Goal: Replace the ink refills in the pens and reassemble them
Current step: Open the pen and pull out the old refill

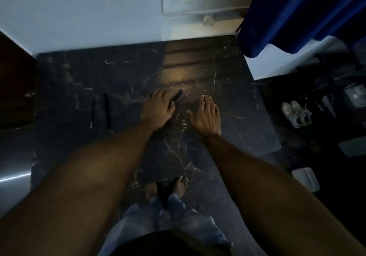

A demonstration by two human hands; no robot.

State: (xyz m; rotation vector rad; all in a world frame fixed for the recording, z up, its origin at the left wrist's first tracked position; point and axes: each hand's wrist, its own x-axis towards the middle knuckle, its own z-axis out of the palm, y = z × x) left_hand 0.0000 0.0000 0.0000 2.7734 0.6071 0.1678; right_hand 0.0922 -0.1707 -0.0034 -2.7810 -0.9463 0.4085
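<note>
Pen parts on dark table [227, 73].
Left hand [159, 108] closed around pen [177, 95]; right hand [206, 115] open, flat, empty.

- Your left hand [159, 108] and right hand [206, 115] are bare — no gloves, rings or watch show on either.
- Both forearms are uncovered right back to the frame's edge; no sleeve reaches into view.
- You wear faded, light blue jeans [178, 214], the fabric crumpled in loose folds near the hem.
- At the bottom edge sits a dark garment [172, 244] — too dim to name.
- Your one visible foot [180, 185] is bare, without shoe or sock.
</note>
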